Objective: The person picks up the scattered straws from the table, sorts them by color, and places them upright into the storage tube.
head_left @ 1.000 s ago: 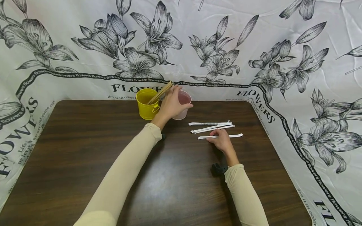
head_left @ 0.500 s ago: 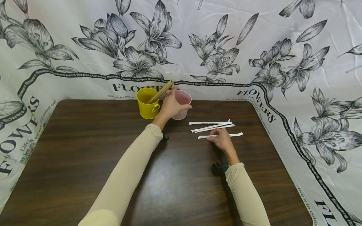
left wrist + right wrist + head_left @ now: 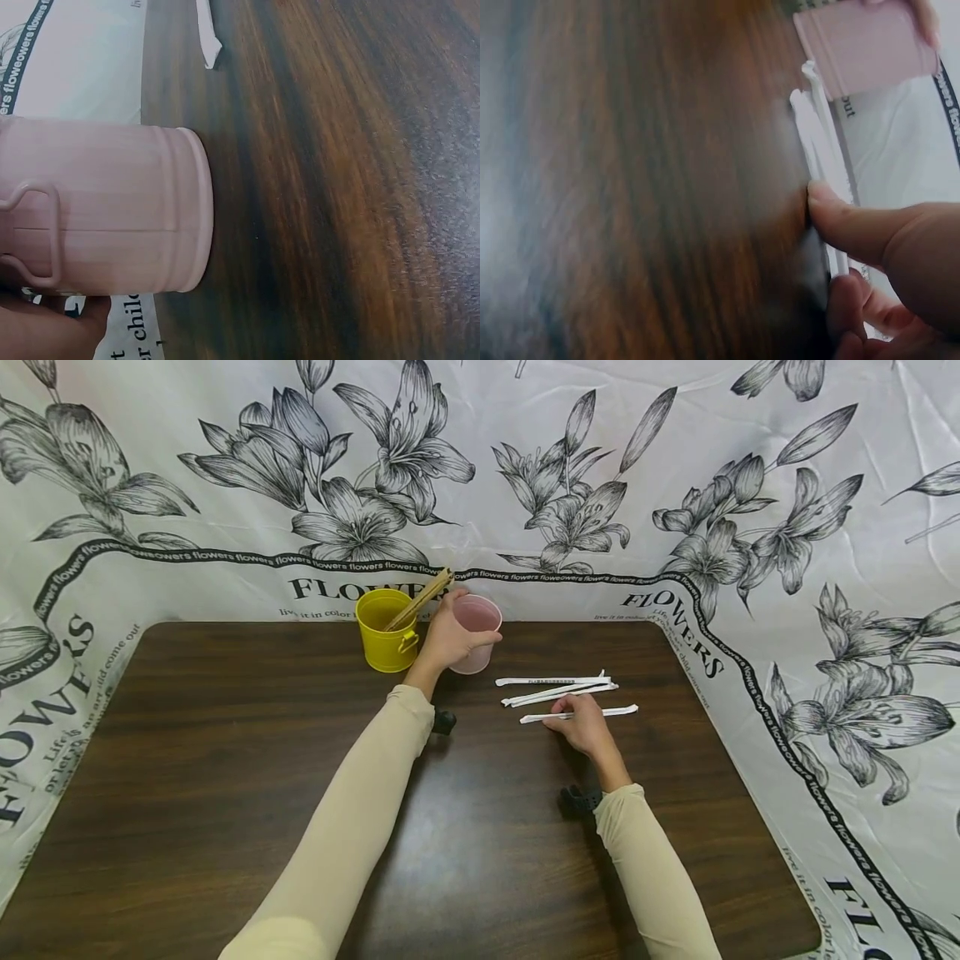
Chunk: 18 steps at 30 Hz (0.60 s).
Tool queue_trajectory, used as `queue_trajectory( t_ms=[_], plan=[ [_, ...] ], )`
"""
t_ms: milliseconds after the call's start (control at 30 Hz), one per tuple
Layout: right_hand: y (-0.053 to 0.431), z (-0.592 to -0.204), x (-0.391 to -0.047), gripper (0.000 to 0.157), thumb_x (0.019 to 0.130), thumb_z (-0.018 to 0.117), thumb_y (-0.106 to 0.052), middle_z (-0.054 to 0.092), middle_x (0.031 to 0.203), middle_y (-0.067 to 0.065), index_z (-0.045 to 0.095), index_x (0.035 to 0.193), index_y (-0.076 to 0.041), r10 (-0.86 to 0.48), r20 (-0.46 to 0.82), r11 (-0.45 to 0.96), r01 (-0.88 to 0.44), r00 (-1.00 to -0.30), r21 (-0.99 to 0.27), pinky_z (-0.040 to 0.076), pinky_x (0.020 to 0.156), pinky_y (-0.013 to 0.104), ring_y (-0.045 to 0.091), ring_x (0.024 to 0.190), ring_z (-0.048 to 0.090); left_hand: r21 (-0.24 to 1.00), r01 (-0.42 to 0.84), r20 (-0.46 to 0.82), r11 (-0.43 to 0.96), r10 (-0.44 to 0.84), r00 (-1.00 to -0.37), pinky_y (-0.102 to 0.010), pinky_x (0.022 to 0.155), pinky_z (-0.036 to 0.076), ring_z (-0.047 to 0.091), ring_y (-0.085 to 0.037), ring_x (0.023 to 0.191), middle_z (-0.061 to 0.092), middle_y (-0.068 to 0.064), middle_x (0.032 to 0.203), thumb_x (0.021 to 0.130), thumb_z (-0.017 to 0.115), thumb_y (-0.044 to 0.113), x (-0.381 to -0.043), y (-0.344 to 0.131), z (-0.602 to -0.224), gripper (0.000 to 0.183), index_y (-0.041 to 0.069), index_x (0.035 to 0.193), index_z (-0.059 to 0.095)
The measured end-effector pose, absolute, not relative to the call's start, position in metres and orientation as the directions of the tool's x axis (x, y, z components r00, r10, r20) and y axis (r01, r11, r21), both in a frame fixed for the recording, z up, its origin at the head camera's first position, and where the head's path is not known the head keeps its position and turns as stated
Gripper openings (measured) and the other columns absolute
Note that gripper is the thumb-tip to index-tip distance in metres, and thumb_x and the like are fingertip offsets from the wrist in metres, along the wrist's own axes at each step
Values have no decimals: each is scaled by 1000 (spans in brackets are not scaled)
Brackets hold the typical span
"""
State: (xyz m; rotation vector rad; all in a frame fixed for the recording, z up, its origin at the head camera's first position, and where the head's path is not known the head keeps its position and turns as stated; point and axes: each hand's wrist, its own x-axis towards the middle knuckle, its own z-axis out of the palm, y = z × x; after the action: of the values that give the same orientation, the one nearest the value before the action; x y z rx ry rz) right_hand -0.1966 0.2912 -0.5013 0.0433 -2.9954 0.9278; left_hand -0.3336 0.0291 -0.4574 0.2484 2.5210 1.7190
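At the back of the table, my left hand grips a small pink bucket, its thumb across the near right side of the rim. The other fingers lie on the bucket's left side and are partly hidden. My right hand pinches a white paper-wrapped straw near its middle, low over the table. Beyond that hand, several more wrapped straws lie in a loose group. The right wrist view shows the right thumb and curled fingers beside the white wrappers, with the pink bucket further off.
A yellow bucket stands just left of the pink one, with a bundle of thin wooden sticks leaning in it. Behind the dark wooden table hangs a white cloth with printed flowers.
My left fingers have slid off the pink bucket's opening, so more of its rim shows. The right hand keeps its hold on the straw almost unmoved. The head view has shifted slightly.
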Motion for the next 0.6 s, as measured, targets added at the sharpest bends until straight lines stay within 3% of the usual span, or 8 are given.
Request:
queue_trajectory(
  t_ms=[267, 433, 600],
  plan=[
    [291, -499, -192, 18, 86, 82, -20, 64, 97, 15, 68, 88, -8, -95, -20, 838, -69, -995, -541, 45, 87, 44, 31, 99, 56, 932, 86, 21, 352, 184, -983, -48, 114, 45, 48, -33, 136, 44, -14, 152, 74, 91, 41, -332, 30, -456, 106, 20, 157, 28],
    [287, -494, -190, 17, 89, 78, -22, 67, 104, 14, 73, 98, -8, -176, -23, 820, -134, -984, -556, 47, 90, 45, 30, 104, 58, 936, 82, 22, 341, 175, -984, -48, 112, 47, 49, -32, 133, 46, -14, 151, 73, 92, 41, -332, 29, -456, 106, 21, 156, 30],
    [279, -475, -188, 17, 93, 74, -24, 63, 103, 12, 77, 104, -11, -231, -5, 773, -180, -973, -608, 47, 84, 39, 25, 95, 56, 936, 80, 20, 342, 174, -985, -48, 108, 50, 50, -32, 132, 45, -13, 152, 72, 92, 43, -333, 28, -457, 106, 23, 156, 30]
  ],
)
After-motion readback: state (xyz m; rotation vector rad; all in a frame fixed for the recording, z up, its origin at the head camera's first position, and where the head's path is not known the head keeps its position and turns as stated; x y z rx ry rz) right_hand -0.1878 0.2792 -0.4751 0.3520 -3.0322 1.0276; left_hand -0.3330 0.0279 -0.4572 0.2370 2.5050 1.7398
